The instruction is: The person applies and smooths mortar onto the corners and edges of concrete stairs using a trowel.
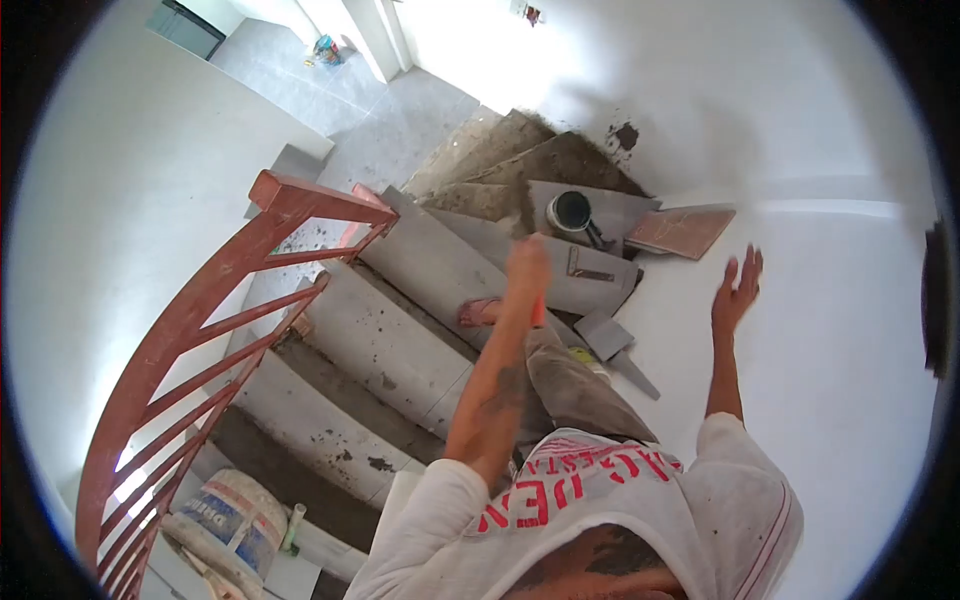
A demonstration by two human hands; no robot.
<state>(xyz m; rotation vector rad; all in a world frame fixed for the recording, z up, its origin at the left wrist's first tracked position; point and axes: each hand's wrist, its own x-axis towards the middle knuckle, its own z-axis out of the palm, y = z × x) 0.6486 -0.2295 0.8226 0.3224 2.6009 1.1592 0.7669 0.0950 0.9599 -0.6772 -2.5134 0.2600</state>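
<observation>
My left hand [527, 266] is stretched out over the staircase, blurred, with its fingers closed on an orange-handled tool [537, 313] whose head I cannot make out. My right hand [737, 290] is open with fingers spread, flat against the white wall [830, 330] on the right. Below my left hand lie grey tiled steps [400, 340], and my foot in a pink sandal [480, 312] rests on one. Just beyond my left hand, a metal square [590, 271] lies on a grey tile.
A black pot [572, 212] and a reddish tile [680, 230] sit on the upper steps, which are bare mortar. A cut grey tile piece [603, 334] lies by the wall. A red railing [200, 340] curves down the left; a cement bag [232, 520] stands below.
</observation>
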